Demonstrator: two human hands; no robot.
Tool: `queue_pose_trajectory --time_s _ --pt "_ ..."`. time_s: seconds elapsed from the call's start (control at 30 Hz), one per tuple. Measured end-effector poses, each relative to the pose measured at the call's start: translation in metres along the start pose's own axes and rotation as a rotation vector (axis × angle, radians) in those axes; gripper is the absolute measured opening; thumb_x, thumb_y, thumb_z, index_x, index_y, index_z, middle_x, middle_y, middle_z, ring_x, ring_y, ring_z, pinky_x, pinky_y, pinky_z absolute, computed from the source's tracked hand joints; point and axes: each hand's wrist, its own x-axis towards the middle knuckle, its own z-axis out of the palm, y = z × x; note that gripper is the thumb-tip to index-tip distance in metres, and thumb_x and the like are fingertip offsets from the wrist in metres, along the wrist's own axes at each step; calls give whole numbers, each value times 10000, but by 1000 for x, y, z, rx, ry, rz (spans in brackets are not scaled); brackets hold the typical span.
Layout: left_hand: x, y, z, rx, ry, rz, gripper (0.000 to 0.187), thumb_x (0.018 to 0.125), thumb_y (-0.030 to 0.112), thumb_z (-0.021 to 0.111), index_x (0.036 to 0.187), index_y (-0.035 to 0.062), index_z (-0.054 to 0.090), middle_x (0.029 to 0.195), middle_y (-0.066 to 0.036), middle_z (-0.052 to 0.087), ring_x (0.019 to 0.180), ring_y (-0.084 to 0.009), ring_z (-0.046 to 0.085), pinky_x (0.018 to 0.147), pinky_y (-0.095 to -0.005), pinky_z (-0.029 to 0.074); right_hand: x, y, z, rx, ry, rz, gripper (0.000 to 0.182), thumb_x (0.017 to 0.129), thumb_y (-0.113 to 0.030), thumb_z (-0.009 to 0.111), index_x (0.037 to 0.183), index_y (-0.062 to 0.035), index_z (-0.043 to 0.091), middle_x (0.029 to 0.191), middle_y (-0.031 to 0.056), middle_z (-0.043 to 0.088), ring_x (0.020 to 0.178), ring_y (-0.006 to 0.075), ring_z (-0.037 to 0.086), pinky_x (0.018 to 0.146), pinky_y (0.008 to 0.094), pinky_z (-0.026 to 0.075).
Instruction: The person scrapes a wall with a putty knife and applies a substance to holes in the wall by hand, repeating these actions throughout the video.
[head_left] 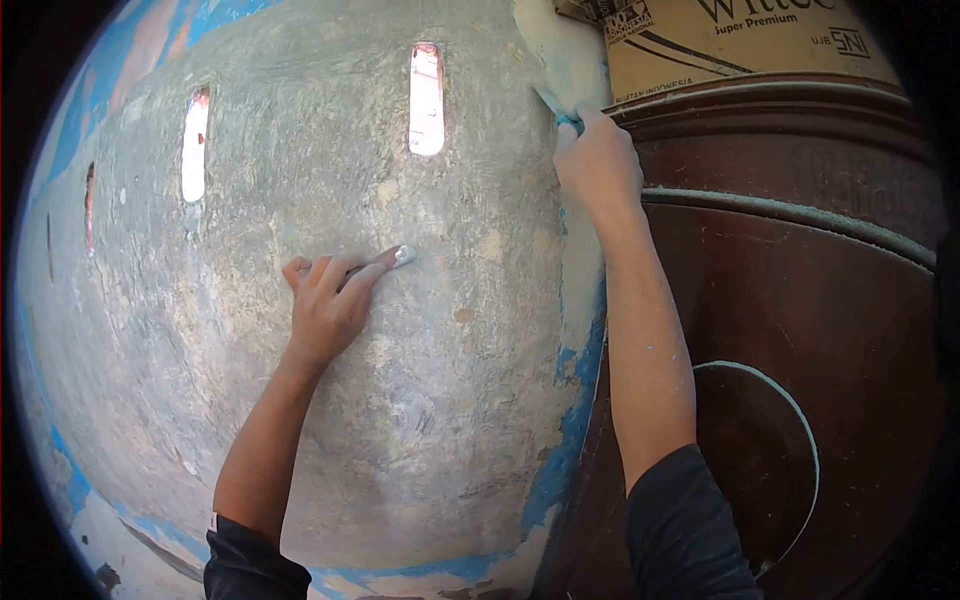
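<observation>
My right hand [602,168] is closed around the teal handle of a putty knife [547,101]. Its thin blade points up and left against the pale strip at the right edge of the grey, rough wall [470,370]. Lower and to the left, my left hand [328,305] is against the wall, its fingers curled over a thin, dark tool, mostly hidden beneath them. A dab of white paste [404,255] shows at the tool's right end, by my thumb.
Two narrow, bright slots [427,100] pierce the upper wall. Peeling blue paint [550,490] borders the grey area. Dark brown carved wooden furniture [760,290] stands close at the right, with a printed cardboard box [690,55] above it.
</observation>
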Motion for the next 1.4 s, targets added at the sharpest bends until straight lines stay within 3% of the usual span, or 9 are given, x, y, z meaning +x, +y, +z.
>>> queue_pose_trajectory --time_s 0.33,0.73,0.83,1.4 --pt "6 -16 -27 44 -36 2 424 773 35 746 1165 193 736 1001 1 624 906 -187 585 873 -415 310 4 7 0 49 -5 -15 289 988 -244 533 1186 -75 657 1123 247 704 1093 464 655 938 559 515" --pt "24 -13 -16 23 9 -48 453 790 19 734 1208 193 727 990 -6 622 921 -185 584 892 -405 303 1 13 -1 54 -23 -12 270 977 -242 567 1167 -72 656 1126 248 703 1100 452 656 934 556 514" --pt "27 -12 -11 14 20 -22 519 761 17 730 1235 228 726 969 25 609 878 -150 564 863 -405 294 0 12 0 60 -25 -13 273 975 -241 567 1168 -70 653 1126 250 702 1089 455 658 925 552 518" --pt "21 -18 4 31 61 -9 450 802 39 708 1215 213 741 962 19 612 868 -151 569 869 -400 288 7 9 16 69 70 -22 269 945 -235 567 1126 -72 680 1108 254 705 1076 457 658 918 542 523"
